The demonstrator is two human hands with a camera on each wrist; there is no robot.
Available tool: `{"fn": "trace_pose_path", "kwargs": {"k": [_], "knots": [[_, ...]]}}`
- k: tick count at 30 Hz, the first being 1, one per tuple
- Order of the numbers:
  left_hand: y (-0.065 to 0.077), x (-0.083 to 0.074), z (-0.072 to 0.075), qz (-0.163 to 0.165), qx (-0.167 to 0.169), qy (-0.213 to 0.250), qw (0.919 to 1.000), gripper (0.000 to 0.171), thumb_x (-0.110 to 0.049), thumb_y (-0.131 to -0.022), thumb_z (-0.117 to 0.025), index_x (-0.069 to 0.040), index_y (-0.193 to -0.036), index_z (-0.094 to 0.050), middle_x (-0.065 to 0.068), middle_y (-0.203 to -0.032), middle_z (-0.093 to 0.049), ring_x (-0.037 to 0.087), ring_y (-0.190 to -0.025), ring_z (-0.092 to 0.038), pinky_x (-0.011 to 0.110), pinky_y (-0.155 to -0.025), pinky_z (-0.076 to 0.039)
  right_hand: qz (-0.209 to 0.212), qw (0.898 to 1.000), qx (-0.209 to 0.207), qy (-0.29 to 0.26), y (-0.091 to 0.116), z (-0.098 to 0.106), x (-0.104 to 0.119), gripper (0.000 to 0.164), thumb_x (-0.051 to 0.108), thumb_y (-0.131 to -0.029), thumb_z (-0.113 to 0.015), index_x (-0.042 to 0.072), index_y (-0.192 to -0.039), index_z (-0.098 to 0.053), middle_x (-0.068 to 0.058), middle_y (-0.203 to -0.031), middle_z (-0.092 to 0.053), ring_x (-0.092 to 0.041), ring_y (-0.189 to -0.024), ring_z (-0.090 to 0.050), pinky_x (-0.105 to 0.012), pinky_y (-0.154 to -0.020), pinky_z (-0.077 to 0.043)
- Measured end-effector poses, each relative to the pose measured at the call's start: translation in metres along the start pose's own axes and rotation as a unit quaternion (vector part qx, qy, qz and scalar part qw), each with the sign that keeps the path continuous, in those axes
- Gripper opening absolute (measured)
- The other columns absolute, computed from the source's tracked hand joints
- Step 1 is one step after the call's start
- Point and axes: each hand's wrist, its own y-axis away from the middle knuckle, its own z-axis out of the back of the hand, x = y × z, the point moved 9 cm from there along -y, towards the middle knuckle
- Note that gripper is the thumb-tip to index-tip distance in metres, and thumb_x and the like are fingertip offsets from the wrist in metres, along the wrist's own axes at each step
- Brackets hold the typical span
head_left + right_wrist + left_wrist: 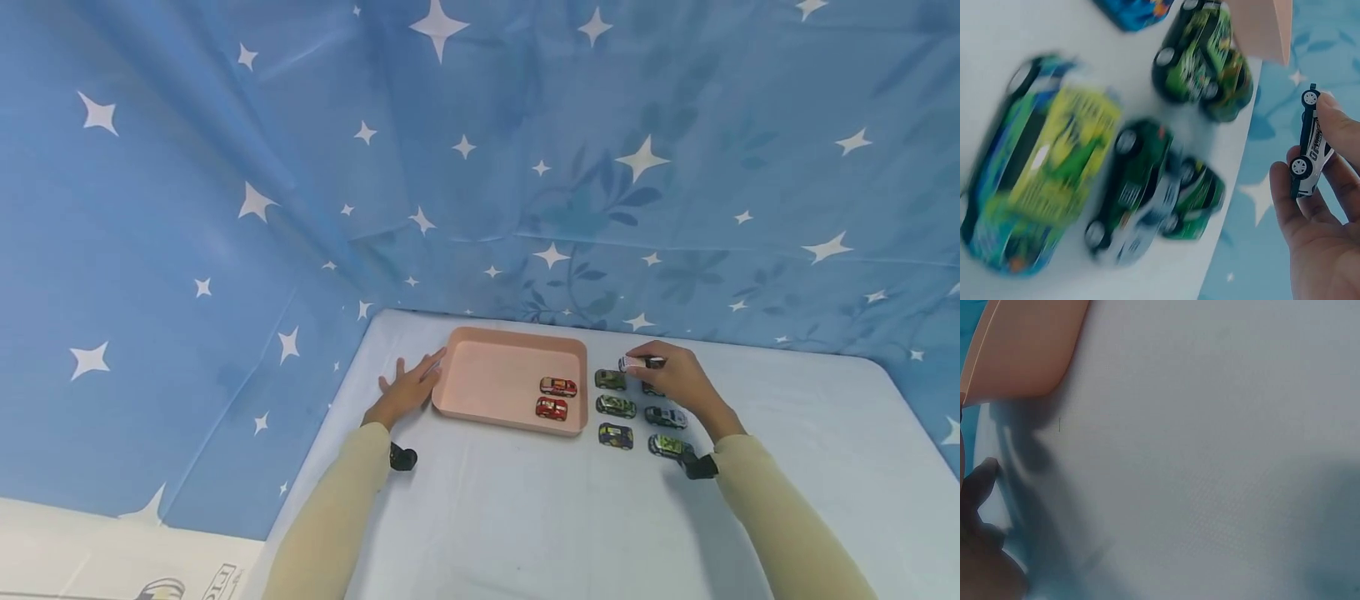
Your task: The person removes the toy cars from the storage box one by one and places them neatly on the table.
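In the head view my right hand (678, 377) pinches a white toy car (632, 363) above the back of the group of cars. The right wrist view shows this white toy car (1313, 144) side-on between thumb and fingers, its dark wheels facing left. My left hand (408, 390) touches the left rim of the pink tray (480, 414) with its fingers spread. Two red toy cars, one (558, 387) behind the other (551, 408), stand in the tray's right part. In the left wrist view only part of the left hand (982, 531) shows, near the tray's corner.
Right of the tray, toy cars stand in two columns: green ones (616, 406), a dark blue one (616, 435), a green-and-white one (666, 417) and a yellow-green one (670, 446). A blue starry curtain (480, 208) hangs behind the white table (525, 508).
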Motion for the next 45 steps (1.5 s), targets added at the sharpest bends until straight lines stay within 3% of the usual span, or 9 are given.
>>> {"fn": "trace_pose_path", "kwargs": {"k": [6, 11, 20, 26, 35, 45], "knots": [[0.015, -0.019, 0.005, 0.008, 0.005, 0.004, 0.9999, 0.056, -0.061, -0.112, -0.038, -0.049, -0.167, -0.032, 0.010, -0.176, -0.025, 0.051, -0.158, 0.018, 0.077, -0.110, 0.027, -0.014, 1.000, -0.009, 0.015, 0.016, 0.018, -0.021, 0.034, 0.019, -0.100, -0.080, -0.003, -0.126, -0.074, -0.026, -0.127, -0.070, -0.047, -0.116, -0.066, -0.066, -0.095, -0.054], [0.023, -0.025, 0.011, 0.021, 0.005, -0.010, 0.9997, 0.054, -0.051, -0.115, -0.037, -0.045, -0.169, -0.030, 0.007, -0.176, -0.024, 0.046, -0.160, 0.016, 0.073, -0.116, 0.024, -0.023, 0.999, -0.014, 0.024, 0.025, 0.029, -0.035, 0.034, 0.018, -0.101, -0.079, -0.004, -0.126, -0.074, -0.027, -0.128, -0.069, -0.050, -0.118, -0.065, -0.067, -0.096, -0.053], [0.021, -0.014, 0.007, 0.015, 0.006, 0.005, 0.9999, 0.058, -0.064, -0.111, -0.037, -0.050, -0.168, -0.031, 0.010, -0.176, -0.025, 0.049, -0.159, 0.017, 0.076, -0.112, 0.025, -0.045, 0.998, -0.018, 0.039, 0.040, 0.040, -0.061, 0.037, 0.019, -0.101, -0.079, -0.008, -0.126, -0.072, -0.032, -0.127, -0.068, -0.055, -0.119, -0.062, -0.069, -0.094, -0.052], [0.026, -0.023, 0.010, 0.018, 0.010, 0.008, 0.9998, 0.055, -0.055, -0.114, -0.040, -0.047, -0.168, -0.033, 0.011, -0.176, -0.025, 0.048, -0.160, 0.016, 0.074, -0.115, 0.024, -0.073, 0.996, -0.011, 0.046, 0.050, 0.044, -0.077, 0.039, 0.018, -0.101, -0.078, -0.009, -0.128, -0.071, -0.035, -0.129, -0.066, -0.057, -0.122, -0.058, -0.071, -0.096, -0.049], [0.024, -0.026, 0.013, 0.018, 0.002, -0.026, 0.9995, 0.054, -0.049, -0.116, -0.038, -0.044, -0.170, -0.030, 0.006, -0.177, -0.025, 0.045, -0.161, 0.015, 0.073, -0.118, 0.020, -0.113, 0.992, -0.003, 0.051, 0.060, 0.049, -0.105, 0.046, 0.024, -0.102, -0.078, -0.012, -0.129, -0.068, -0.038, -0.131, -0.063, -0.060, -0.124, -0.055, -0.073, -0.097, -0.046], [0.020, -0.023, 0.008, 0.026, 0.001, -0.015, 0.9995, 0.055, -0.053, -0.115, -0.037, -0.046, -0.169, -0.030, 0.009, -0.176, -0.025, 0.047, -0.160, 0.016, 0.074, -0.116, 0.023, -0.112, 0.991, 0.015, 0.067, 0.062, 0.048, -0.117, 0.046, 0.022, -0.099, -0.081, -0.014, -0.124, -0.069, -0.039, -0.129, -0.063, -0.063, -0.126, -0.051, -0.076, -0.103, -0.040]]}}
